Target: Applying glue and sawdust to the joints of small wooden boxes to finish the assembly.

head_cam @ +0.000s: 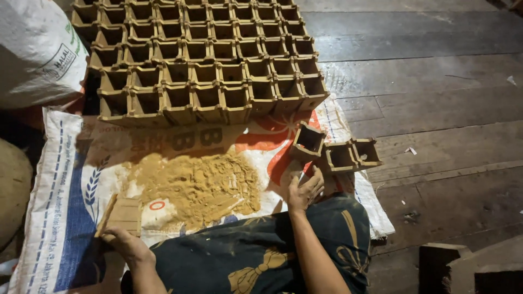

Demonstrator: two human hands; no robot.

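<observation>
My left hand (126, 243) grips a flat folded piece of brown cardboard (121, 215) at the lower left, beside a pile of yellow-brown powder (199, 184) spread on a woven plastic sack (71, 179). My right hand (305, 190) rests on the sack with fingers spread, holding nothing that I can see, just below a tilted square cardboard cup (308, 140). Two more empty cups (353, 155) stand to its right. My knees, covered by dark patterned cloth (261, 250), lie between my arms.
A large block of several rows of open square cardboard cups (196, 60) fills the top of the sack. A white filled bag (38, 49) sits at the upper left. Wooden floor planks (436, 109) extend to the right, with dark wooden pieces (468, 267) at the lower right.
</observation>
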